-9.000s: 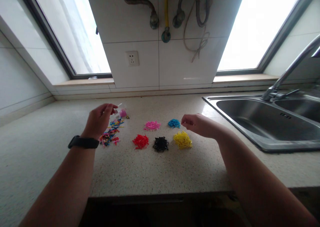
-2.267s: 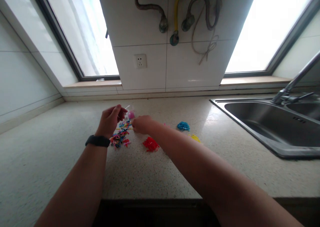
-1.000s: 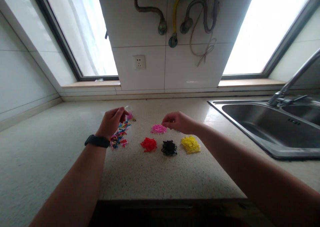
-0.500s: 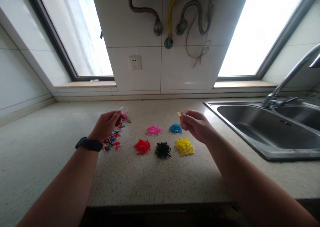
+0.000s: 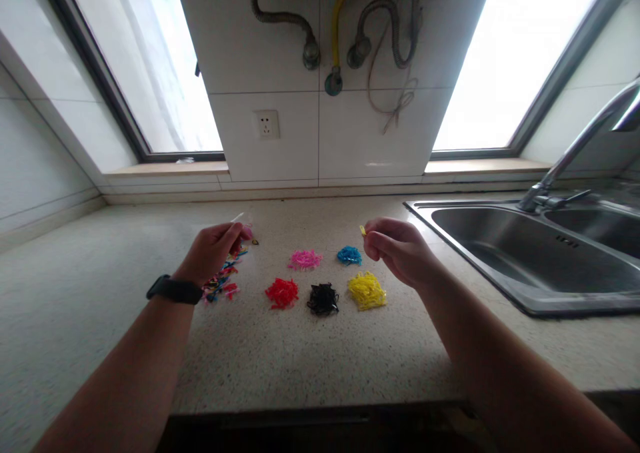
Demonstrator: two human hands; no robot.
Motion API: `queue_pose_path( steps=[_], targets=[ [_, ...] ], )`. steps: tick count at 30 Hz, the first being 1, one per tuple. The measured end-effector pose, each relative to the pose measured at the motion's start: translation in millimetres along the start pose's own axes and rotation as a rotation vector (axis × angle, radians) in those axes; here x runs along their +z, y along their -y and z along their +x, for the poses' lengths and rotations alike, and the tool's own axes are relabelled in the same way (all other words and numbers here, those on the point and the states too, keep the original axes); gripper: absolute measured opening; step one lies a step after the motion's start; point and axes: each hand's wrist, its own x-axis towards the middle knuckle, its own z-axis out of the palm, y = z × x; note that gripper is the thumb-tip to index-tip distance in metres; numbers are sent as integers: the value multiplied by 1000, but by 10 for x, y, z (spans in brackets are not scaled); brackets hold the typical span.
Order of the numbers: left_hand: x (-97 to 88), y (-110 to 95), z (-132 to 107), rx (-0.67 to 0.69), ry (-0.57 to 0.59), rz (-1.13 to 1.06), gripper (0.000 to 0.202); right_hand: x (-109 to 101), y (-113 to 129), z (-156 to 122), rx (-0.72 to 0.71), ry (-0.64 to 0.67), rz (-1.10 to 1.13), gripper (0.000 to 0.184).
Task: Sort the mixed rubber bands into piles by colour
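Note:
Above a mixed heap of small coloured rubber bands (image 5: 220,284), my left hand (image 5: 216,245) is closed, a thin whitish strip (image 5: 237,218) sticking up from its fingertips. It may be the edge of a clear plastic bag; I cannot tell. A small yellow rubber band (image 5: 363,230) is pinched between thumb and finger of my right hand (image 5: 397,245), raised over the counter near the blue pile (image 5: 349,255) and the yellow pile (image 5: 367,290). Sorted piles of pink bands (image 5: 305,260), red bands (image 5: 282,294) and black bands (image 5: 323,299) lie between the hands.
The speckled counter (image 5: 280,366) runs to a tiled wall with a socket (image 5: 267,124) and hoses above. At the right is a steel sink (image 5: 480,253) with a tap (image 5: 575,153). A dark band (image 5: 175,289) circles my left wrist.
The view has shifted slightly. My right hand has moved a little to the right relative to the piles, still pinching the yellow band. My left hand keeps nearly the same place.

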Motion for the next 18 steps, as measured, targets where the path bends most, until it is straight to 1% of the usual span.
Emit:
queue_pose_path(
  steps=[6, 10, 14, 18],
  targets=[
    [-7, -27, -8, -17, 17, 20, 37, -36, 54, 4, -179, -98, -130, 9],
    [4, -30, -6, -14, 21, 22, 37, -53, 108, -3, -237, -125, -172, 6],
    [10, -17, -4, -9, 26, 32, 38, -114, 123, -8, -218, -60, -275, 9],
    [12, 5, -1, -7, 17, 27, 39, -236, 100, 3, -139, 91, -562, 16]
  ],
)
